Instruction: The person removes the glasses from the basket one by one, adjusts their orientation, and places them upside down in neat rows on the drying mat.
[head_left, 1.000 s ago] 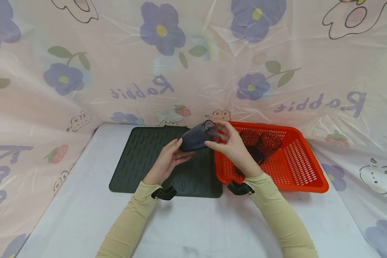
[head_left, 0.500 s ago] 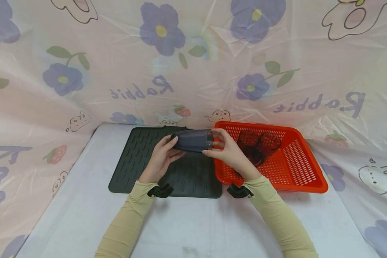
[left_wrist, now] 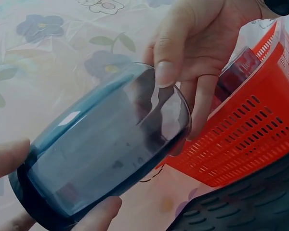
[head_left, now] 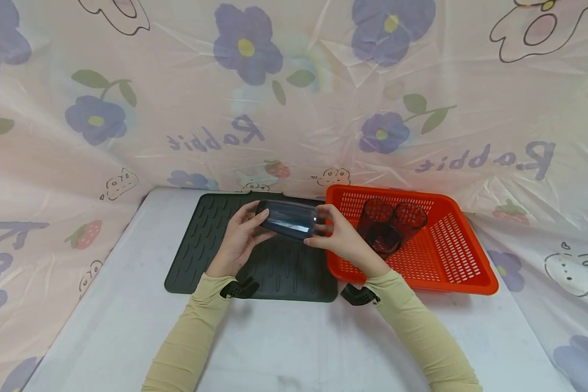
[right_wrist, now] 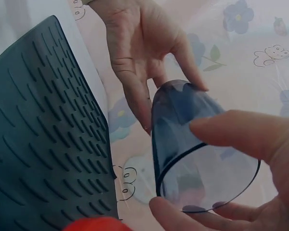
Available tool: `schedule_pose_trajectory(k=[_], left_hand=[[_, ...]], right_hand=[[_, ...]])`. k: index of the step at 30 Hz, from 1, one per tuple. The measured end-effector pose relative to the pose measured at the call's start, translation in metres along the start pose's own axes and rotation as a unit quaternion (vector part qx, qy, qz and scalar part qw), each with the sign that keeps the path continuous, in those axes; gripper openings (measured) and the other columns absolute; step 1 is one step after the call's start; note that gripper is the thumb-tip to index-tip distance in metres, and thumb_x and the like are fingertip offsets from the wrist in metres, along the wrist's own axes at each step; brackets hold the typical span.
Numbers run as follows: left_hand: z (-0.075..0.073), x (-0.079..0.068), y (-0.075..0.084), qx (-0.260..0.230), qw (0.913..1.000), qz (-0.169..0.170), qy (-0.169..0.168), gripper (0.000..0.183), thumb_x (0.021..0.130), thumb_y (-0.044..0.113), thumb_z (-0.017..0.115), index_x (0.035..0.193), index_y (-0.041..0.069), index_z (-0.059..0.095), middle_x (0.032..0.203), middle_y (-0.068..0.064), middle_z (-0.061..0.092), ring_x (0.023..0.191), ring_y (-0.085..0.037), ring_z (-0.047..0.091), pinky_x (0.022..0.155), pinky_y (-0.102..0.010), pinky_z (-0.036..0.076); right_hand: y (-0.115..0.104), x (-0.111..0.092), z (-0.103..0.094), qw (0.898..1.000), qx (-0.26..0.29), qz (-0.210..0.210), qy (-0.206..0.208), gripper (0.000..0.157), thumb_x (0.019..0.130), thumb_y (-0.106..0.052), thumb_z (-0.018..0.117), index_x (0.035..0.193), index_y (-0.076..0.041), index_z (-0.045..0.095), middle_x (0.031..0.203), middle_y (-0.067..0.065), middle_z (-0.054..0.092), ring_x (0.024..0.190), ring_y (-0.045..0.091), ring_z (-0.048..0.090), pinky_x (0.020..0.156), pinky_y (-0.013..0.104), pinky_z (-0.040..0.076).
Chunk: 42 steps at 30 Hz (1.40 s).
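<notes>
A dark blue-grey see-through drinking glass (head_left: 289,219) lies nearly level in the air above the dark drying mat (head_left: 279,272). My left hand (head_left: 239,235) grips its thick base end between thumb and fingers. The right hand (head_left: 340,238) holds the rim end, thumb on the near side. In the left wrist view, the glass (left_wrist: 106,144) shows small marks on its wall and the right thumb near the rim. The right wrist view looks into the open mouth of the glass (right_wrist: 197,144), with right fingers around the rim.
To the right stands a red perforated plastic basket (head_left: 451,277) with several dark glasses (head_left: 411,215) at its left end. The mat lies left of it on a white-covered table (head_left: 294,348). A patterned curtain (head_left: 294,109) rises behind.
The glass has turned from rim end raised to rim end slightly lower, and both hands have come down a little with it. The basket and mat have stayed put.
</notes>
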<state>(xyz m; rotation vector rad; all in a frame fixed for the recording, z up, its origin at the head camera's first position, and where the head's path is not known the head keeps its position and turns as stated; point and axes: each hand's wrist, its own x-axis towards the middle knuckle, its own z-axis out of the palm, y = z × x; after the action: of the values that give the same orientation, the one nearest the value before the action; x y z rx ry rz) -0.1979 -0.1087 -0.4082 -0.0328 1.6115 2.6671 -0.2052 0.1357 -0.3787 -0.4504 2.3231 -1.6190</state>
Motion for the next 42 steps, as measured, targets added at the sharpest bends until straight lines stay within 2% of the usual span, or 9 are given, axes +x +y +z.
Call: schedule_pose_trajectory(k=[10, 16, 21, 26, 29, 34, 39, 42], left_hand=[[-0.010, -0.003, 0.006, 0.061, 0.9962, 0.061, -0.006, 0.047, 0.086, 0.002, 0.070, 0.130, 0.005, 0.053, 0.104, -0.011, 0.044, 0.086, -0.021, 0.063, 0.077, -0.046, 0.056], [-0.021, -0.005, 0.015, 0.081, 0.9934, 0.081, -0.005, 0.048, 0.086, 0.003, 0.070, 0.130, 0.004, 0.052, 0.104, -0.011, 0.041, 0.088, -0.022, 0.061, 0.077, -0.046, 0.056], [-0.031, -0.006, 0.024, 0.086, 0.9911, 0.102, 0.001, 0.050, 0.085, 0.002, 0.071, 0.131, 0.001, 0.050, 0.104, -0.012, 0.042, 0.090, -0.023, 0.062, 0.076, -0.046, 0.056], [-0.043, -0.009, 0.032, 0.099, 0.9892, 0.107, 0.017, 0.052, 0.085, 0.003, 0.072, 0.132, 0.002, 0.050, 0.104, -0.012, 0.042, 0.090, -0.023, 0.063, 0.074, -0.044, 0.056], [-0.051, -0.011, 0.034, 0.106, 0.9884, 0.107, 0.023, 0.051, 0.085, 0.004, 0.073, 0.131, 0.003, 0.052, 0.103, -0.012, 0.042, 0.090, -0.022, 0.063, 0.073, -0.041, 0.057], [-0.066, -0.015, 0.036, 0.113, 0.9877, 0.104, 0.031, 0.051, 0.084, 0.005, 0.074, 0.130, 0.002, 0.051, 0.103, -0.013, 0.040, 0.089, -0.020, 0.065, 0.073, -0.038, 0.057], [-0.078, -0.018, 0.037, 0.124, 0.9867, 0.095, 0.044, 0.051, 0.084, 0.006, 0.074, 0.130, 0.003, 0.052, 0.104, -0.014, 0.040, 0.086, -0.018, 0.066, 0.072, -0.036, 0.057], [-0.083, -0.020, 0.038, 0.130, 0.9860, 0.092, 0.049, 0.050, 0.084, 0.006, 0.074, 0.129, 0.005, 0.053, 0.104, -0.013, 0.040, 0.088, -0.017, 0.066, 0.072, -0.035, 0.057]], right_hand=[[0.004, -0.002, -0.004, 1.000, 0.001, -0.012, -0.029, 0.074, 0.084, -0.019, 0.076, 0.144, -0.018, 0.033, 0.143, 0.007, 0.039, 0.125, 0.028, 0.049, 0.095, 0.046, 0.047], [-0.001, -0.008, -0.013, 0.999, 0.016, -0.032, -0.028, 0.066, 0.086, -0.020, 0.074, 0.142, -0.017, 0.038, 0.141, 0.010, 0.044, 0.125, 0.027, 0.048, 0.097, 0.043, 0.046], [-0.007, -0.017, -0.025, 0.999, 0.020, -0.044, -0.020, 0.063, 0.088, -0.024, 0.072, 0.142, -0.020, 0.041, 0.138, 0.005, 0.047, 0.126, 0.028, 0.047, 0.097, 0.043, 0.046], [-0.012, -0.028, -0.039, 0.998, 0.019, -0.064, -0.004, 0.059, 0.090, -0.024, 0.069, 0.142, -0.017, 0.042, 0.138, 0.006, 0.048, 0.127, 0.031, 0.046, 0.100, 0.044, 0.044], [-0.013, -0.034, -0.048, 0.997, 0.012, -0.074, 0.011, 0.055, 0.092, -0.021, 0.067, 0.142, -0.015, 0.043, 0.137, 0.009, 0.049, 0.125, 0.029, 0.048, 0.099, 0.039, 0.045], [-0.011, -0.045, -0.063, 0.997, 0.015, -0.068, 0.039, 0.053, 0.093, -0.020, 0.065, 0.142, -0.014, 0.044, 0.136, 0.009, 0.050, 0.124, 0.026, 0.050, 0.095, 0.028, 0.047], [-0.006, -0.058, -0.077, 0.996, 0.007, -0.054, 0.068, 0.053, 0.094, -0.026, 0.063, 0.142, -0.014, 0.044, 0.138, 0.009, 0.050, 0.128, 0.027, 0.046, 0.096, 0.021, 0.043], [-0.002, -0.065, -0.084, 0.995, -0.001, -0.055, 0.078, 0.053, 0.095, -0.026, 0.062, 0.142, -0.010, 0.043, 0.139, 0.013, 0.048, 0.129, 0.029, 0.045, 0.095, 0.018, 0.042]])
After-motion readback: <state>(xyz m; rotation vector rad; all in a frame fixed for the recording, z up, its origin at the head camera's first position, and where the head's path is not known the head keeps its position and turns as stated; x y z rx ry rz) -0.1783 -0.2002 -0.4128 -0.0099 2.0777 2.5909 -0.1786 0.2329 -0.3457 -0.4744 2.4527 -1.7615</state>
